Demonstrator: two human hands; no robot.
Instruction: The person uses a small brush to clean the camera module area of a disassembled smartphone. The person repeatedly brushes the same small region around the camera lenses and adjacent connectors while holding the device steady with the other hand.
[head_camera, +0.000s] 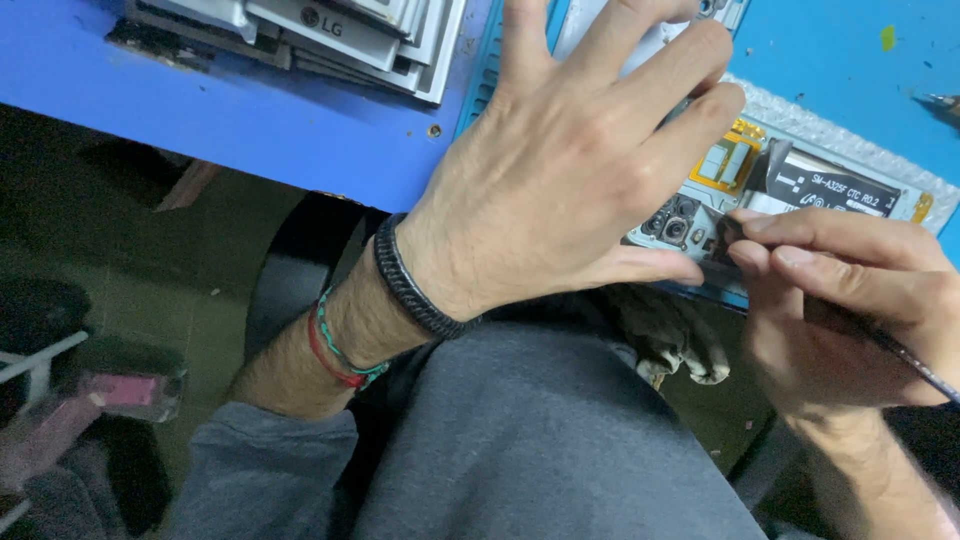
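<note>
My left hand (570, 170) lies flat with fingers spread over an opened phone (800, 190), pinning it at the blue table's front edge. The thumb rests along the phone's near side by the camera modules (677, 222). My right hand (850, 300) pinches a thin dark tool (920, 365) like a pen, its tip hidden at the phone's inner parts next to the cameras. The phone shows a black battery label, orange flex cable and silver frame.
A stack of grey-white flat phone parts (330, 35) sits at the back left of the blue table (250, 115). A bubble-wrap sheet (850, 135) lies under the phone. My grey-trousered lap (540, 440) and a cloth (670, 335) are below the table edge.
</note>
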